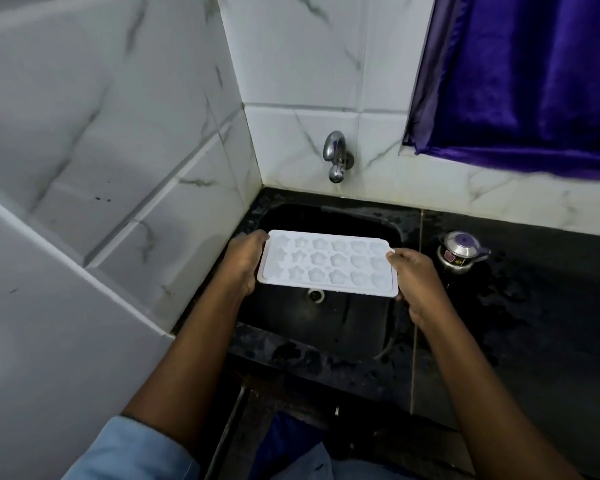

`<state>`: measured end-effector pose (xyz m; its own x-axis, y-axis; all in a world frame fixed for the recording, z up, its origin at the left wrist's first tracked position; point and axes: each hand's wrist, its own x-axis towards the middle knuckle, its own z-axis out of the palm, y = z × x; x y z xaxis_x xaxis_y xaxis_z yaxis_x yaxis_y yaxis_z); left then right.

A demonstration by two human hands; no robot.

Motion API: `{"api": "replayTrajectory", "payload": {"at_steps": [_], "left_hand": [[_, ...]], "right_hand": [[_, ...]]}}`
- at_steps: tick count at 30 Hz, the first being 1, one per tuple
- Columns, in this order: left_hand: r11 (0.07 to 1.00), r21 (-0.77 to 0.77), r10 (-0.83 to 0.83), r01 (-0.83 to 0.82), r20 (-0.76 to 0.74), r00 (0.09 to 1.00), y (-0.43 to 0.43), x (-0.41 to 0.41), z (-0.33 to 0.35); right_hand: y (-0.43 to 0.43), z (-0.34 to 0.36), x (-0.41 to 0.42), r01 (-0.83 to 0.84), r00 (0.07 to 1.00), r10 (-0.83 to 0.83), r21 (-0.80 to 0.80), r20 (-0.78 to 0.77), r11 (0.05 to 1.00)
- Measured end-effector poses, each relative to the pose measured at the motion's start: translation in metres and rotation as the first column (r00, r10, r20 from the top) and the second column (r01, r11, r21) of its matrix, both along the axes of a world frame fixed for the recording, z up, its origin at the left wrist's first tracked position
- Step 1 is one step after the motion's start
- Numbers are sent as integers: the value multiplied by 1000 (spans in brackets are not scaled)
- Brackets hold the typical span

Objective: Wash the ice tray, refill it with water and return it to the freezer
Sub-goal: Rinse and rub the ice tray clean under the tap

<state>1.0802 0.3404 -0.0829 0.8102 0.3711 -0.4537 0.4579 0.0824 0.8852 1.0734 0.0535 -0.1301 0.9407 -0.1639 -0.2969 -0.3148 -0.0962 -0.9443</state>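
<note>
I grip the ice tray (327, 263) level by both ends, left hand (244, 263) and right hand (417, 276), over the sink (343, 337) below the tap (336, 157), probably so water lands in it.

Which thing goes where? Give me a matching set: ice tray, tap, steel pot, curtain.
1 ice tray
2 tap
3 steel pot
4 curtain

a on the counter, right of the sink
b held over the sink by the left hand and right hand
c mounted above the sink
d hanging at upper right

Pairs: 1-b, 2-c, 3-a, 4-d
</note>
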Motion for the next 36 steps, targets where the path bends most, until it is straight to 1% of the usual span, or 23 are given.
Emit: {"api": "replayTrajectory", "payload": {"at_steps": [6, 10, 13, 17, 22, 31, 36], "left_hand": [[998, -25, -62, 61, -27, 998, -8, 33, -14], [997, -25, -80, 79, -52, 995, -5, 59, -29], [994, -21, -106, 105, -75, 992, -1, 75, -37], [983, -23, -183, 182, -91, 979, 6, 93, -44], [979, -19, -206, 205, -106, 973, 17, 112, -54], [965, -1, -263, 264, -90, 961, 24, 127, -67], [961, 5, -276, 277, -57, 960, 26, 129, -71]], "right_hand": [[-3, -9, 19, 26, 999, -27, -20, -32, 999], [-3, -14, 32, 51, 997, -54, -62, -48, 997], [3, -16, 41, 71, 995, -76, -83, -58, 994], [13, -19, 50, 83, 993, -91, -94, -78, 992], [25, -30, 57, 119, 987, -129, -104, -98, 987], [37, -43, 69, 173, 980, -181, -95, -88, 980], [38, -46, 72, 184, 979, -193, -122, -62, 975]]}}
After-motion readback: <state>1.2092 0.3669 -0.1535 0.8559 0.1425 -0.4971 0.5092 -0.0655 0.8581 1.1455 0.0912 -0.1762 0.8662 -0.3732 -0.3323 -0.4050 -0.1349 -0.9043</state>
